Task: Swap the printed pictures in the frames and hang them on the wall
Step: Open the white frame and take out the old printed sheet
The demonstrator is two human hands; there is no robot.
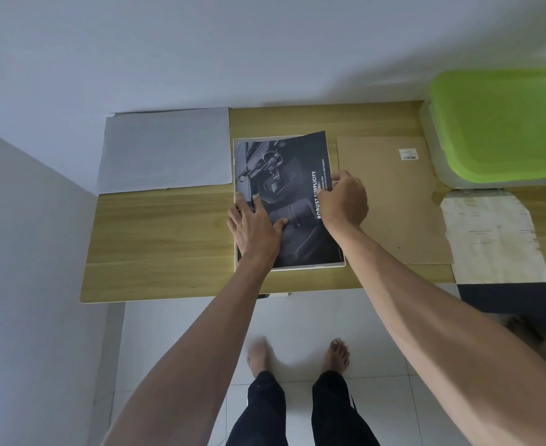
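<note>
Printed picture (292,201) under flat, spread left hand (254,225), right edge pinched by right hand (345,201).

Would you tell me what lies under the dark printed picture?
A white frame shows as a border along the dark printed picture's left, top and bottom edges, on the table. Its middle is covered.

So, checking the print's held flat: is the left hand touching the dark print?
Touching. The head view shows the left hand lying flat on the dark print.
</note>
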